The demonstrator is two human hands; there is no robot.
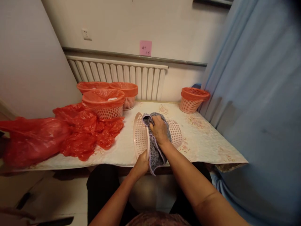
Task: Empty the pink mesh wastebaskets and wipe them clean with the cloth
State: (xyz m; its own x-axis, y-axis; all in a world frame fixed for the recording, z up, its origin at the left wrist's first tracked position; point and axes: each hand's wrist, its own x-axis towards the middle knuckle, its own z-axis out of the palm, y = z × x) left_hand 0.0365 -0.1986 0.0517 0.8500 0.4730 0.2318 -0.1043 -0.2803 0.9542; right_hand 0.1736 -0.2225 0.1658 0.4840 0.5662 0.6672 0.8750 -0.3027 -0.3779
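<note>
A pale pink perforated plastic basket (176, 133) lies tipped on its side at the front of the table, its mouth facing left. Gripping the near part of its rim is my left hand (141, 164), fingers partly hidden inside the basket. My right hand (160, 129) is closed on a grey cloth (157, 153) with a purple edge and presses it against the basket's outer side near the rim. Part of the cloth hangs down over the near side of the basket.
Three baskets lined with red bags (103, 102) stand at the back left. Crumpled red plastic bags (80, 135) cover the table's left side. Another red-lined basket (191, 100) stands back right, beside a blue curtain (254, 94). A radiator (117, 70) is behind the flowered tablecloth (207, 144).
</note>
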